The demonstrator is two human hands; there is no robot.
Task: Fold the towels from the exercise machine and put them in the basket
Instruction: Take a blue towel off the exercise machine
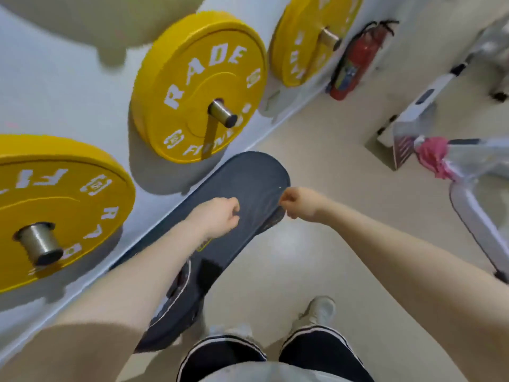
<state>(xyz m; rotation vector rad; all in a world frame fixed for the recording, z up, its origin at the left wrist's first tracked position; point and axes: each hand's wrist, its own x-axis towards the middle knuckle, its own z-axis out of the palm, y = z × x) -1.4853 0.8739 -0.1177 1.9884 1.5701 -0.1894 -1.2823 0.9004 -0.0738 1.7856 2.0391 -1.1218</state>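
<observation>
hands (256,210) pinch dark towel (248,183) edges | floor (316,257) beside

floor (316,260): beige | on it: fire extinguisher (355,62), white machine base (407,122)

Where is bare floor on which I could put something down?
The bare floor between the dark grey towel and the exercise machine is free, also ahead toward the fire extinguisher. It is crowded along the wall, where yellow plates stick out.
</observation>
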